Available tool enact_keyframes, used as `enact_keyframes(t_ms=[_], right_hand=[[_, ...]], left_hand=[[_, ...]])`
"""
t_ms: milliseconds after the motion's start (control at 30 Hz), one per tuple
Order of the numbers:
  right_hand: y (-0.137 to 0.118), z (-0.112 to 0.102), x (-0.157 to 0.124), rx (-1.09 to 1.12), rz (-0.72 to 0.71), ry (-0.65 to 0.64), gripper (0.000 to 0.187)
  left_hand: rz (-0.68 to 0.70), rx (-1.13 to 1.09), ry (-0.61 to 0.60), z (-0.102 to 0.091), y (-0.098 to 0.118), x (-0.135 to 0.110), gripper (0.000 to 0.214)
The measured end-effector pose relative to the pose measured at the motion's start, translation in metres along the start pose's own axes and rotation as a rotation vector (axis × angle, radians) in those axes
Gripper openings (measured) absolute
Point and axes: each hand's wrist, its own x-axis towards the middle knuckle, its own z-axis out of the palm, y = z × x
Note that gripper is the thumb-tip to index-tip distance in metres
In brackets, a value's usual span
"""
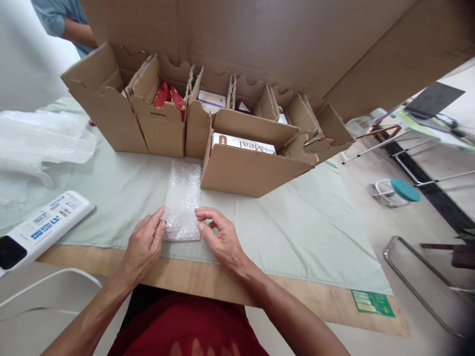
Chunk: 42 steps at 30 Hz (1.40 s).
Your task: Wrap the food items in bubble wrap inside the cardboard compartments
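A clear bubble wrap pouch (182, 198) lies flat on the cloth in front of me, its long side pointing away. My left hand (146, 240) pinches the pouch's left edge near the lower corner, thumb and fingers close together. At the opposite edge, my right hand (221, 238) has its fingers curled, with thumb and forefinger tips on the pouch's rim. A little reddish colour shows by the left fingertips; what it is I cannot make out. Just beyond the right hand stands an open cardboard bin (245, 175) holding a white box (245, 144) printed "Meal".
Behind, a row of cardboard bins (165, 131) holds red packets (162, 95) and boxes. Loose plastic wrap (44, 143) and a white printed device (48, 222) lie at left. A co-worker's arm (76, 30) shows top left. A teal stool (405, 190) stands at right.
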Motion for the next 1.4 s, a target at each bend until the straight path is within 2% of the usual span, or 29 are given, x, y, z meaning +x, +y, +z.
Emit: enact_keyframes(t_ms=[133,233,300,400,500,633,733,900,1033,1167,1233,1300,1333,1400], right_hand=[[0.013,0.003,0.000,-0.390,-0.207,-0.098,0.031],[0.019,0.007,0.000,-0.629,-0.237,-0.181,0.033],[0.019,0.006,0.000,-0.711,-0.239,-0.230,0.037],[0.018,0.002,-0.001,-0.753,-0.275,-0.314,0.049],[0.019,-0.002,0.000,-0.790,-0.332,-0.393,0.045],[0.022,-0.007,0.007,-0.734,-0.380,-0.401,0.029],[0.018,-0.013,0.012,-0.629,-0.373,-0.397,0.028],[0.008,-0.023,0.010,-0.454,-0.243,-0.395,0.032],[0.012,-0.017,0.009,-0.402,-0.123,-0.358,0.038],[0.017,-0.007,0.015,-0.373,-0.020,-0.278,0.038],[0.018,-0.006,0.015,-0.439,-0.081,-0.197,0.039],[0.018,-0.008,0.012,-0.559,-0.216,-0.125,0.038],[0.017,-0.010,0.010,-0.619,-0.290,-0.124,0.037],[0.018,-0.012,0.007,-0.703,-0.411,-0.213,0.036]], left_hand=[[0.015,0.093,-0.028,0.006,-0.002,0.005,0.054],[0.051,0.244,-0.044,0.008,-0.003,0.008,0.052],[0.062,0.335,-0.038,0.008,-0.003,0.009,0.050],[0.080,0.407,0.032,0.004,-0.001,0.008,0.054],[0.220,0.420,0.103,-0.003,0.000,0.002,0.052],[0.503,0.343,-0.023,-0.013,0.000,-0.006,0.039],[0.556,0.281,-0.062,-0.019,0.001,-0.010,0.030],[0.418,0.098,-0.022,-0.024,0.009,-0.018,0.023],[0.223,0.029,0.025,-0.019,0.014,-0.025,0.022],[-0.027,-0.008,0.026,-0.012,0.013,-0.019,0.030],[-0.120,-0.001,0.011,-0.010,0.013,-0.012,0.032],[-0.166,0.026,0.013,-0.006,0.013,-0.005,0.033],[-0.170,0.042,0.019,-0.004,0.012,-0.002,0.034],[-0.144,0.083,0.040,-0.001,0.011,0.002,0.035]])
